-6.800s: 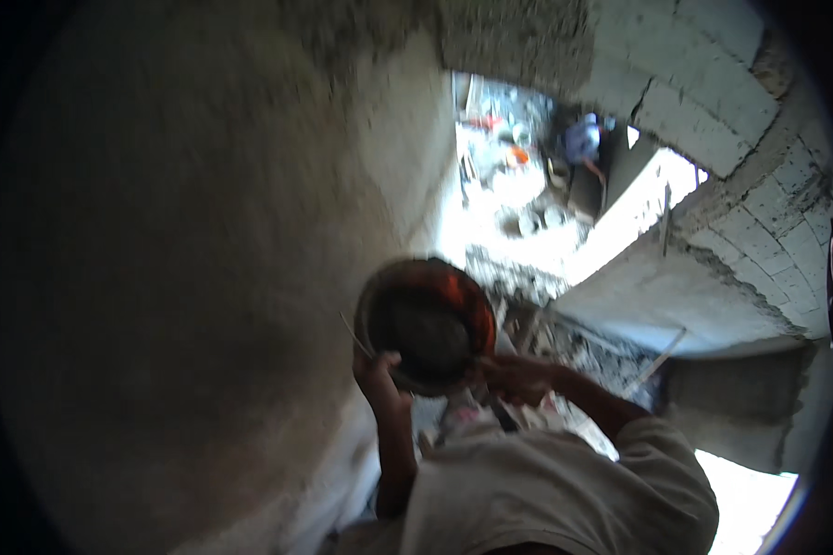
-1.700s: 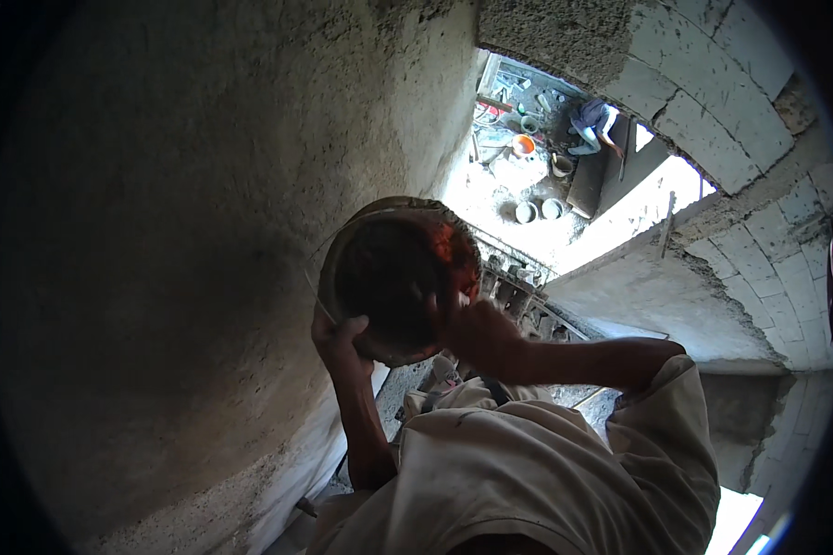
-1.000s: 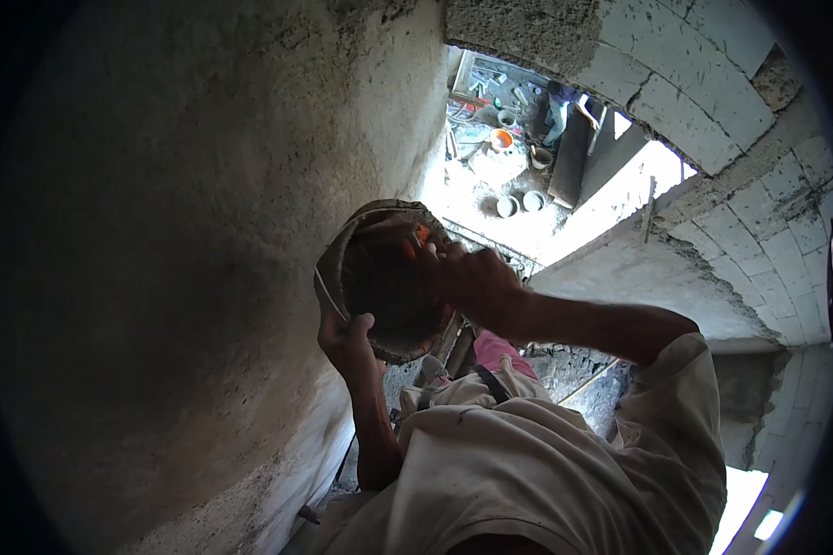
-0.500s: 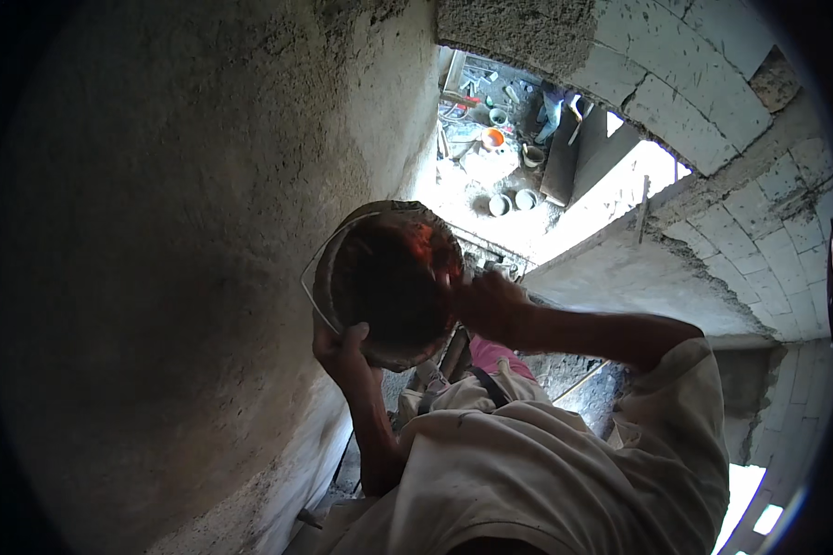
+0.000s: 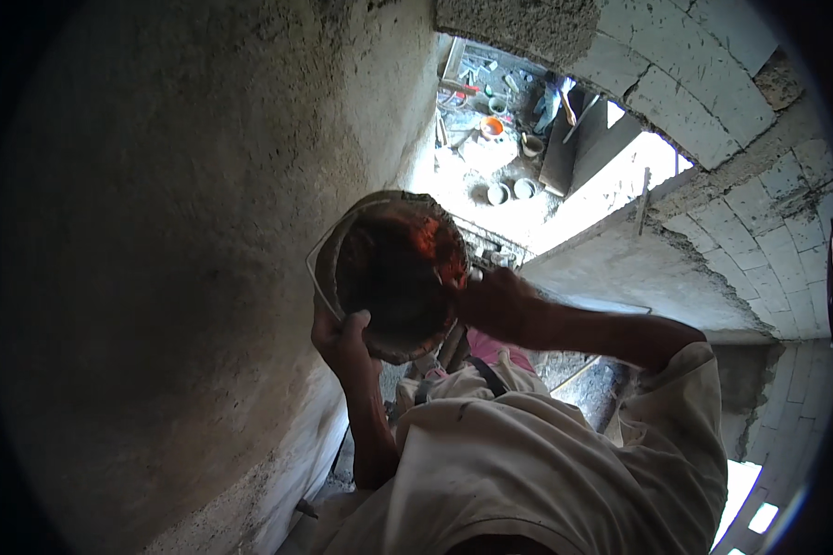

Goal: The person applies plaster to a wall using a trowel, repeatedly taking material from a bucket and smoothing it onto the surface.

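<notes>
A round bucket (image 5: pixel 389 277) is tilted so that its mouth faces me, close to the plastered wall on the left. Its inside is dark and crusted, with orange-red patches at the upper right, and a thin wire handle hangs over its left side. My left hand (image 5: pixel 344 347) grips the lower left rim, thumb over the edge. At the right rim, my right hand (image 5: pixel 498 301) is closed, with a small shiny bit showing by its fingers. What it holds is mostly hidden in shadow.
A rough plastered wall (image 5: pixel 204 277) rises along my left. Block walls (image 5: pixel 685 83) stand at the right. Far below, through an opening, are an orange bucket (image 5: pixel 491 127), several other pails, boards and another person (image 5: pixel 551 102). A pale ledge (image 5: pixel 611 268) runs at right.
The bucket has shifted slightly up and to the right, with my left hand still on its rim. My right hand has moved little. The person below has moved an arm.
</notes>
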`<action>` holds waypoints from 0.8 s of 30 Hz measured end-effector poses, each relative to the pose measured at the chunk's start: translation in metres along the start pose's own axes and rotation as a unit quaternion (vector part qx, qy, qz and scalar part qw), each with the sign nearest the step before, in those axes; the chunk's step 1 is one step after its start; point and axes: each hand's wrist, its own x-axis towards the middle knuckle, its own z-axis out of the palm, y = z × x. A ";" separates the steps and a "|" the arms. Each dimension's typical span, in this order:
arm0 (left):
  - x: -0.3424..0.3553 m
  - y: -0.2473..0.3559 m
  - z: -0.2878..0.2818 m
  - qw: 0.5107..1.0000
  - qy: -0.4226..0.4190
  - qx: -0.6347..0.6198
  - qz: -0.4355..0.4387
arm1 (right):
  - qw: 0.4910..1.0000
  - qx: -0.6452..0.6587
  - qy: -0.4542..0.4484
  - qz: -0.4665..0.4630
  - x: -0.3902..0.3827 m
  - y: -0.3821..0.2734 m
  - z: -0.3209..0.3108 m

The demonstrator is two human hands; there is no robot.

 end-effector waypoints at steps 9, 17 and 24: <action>-0.003 -0.001 -0.002 0.994 -0.086 0.064 0.022 | 0.860 0.473 -0.189 0.045 0.037 0.087 0.014; 0.015 -0.016 -0.004 0.986 -0.122 -0.057 -0.099 | 0.551 0.761 -0.323 0.113 0.000 0.035 0.080; 0.006 -0.018 -0.009 0.996 -0.041 -0.033 -0.066 | 0.427 0.883 -0.177 0.085 -0.001 -0.015 0.107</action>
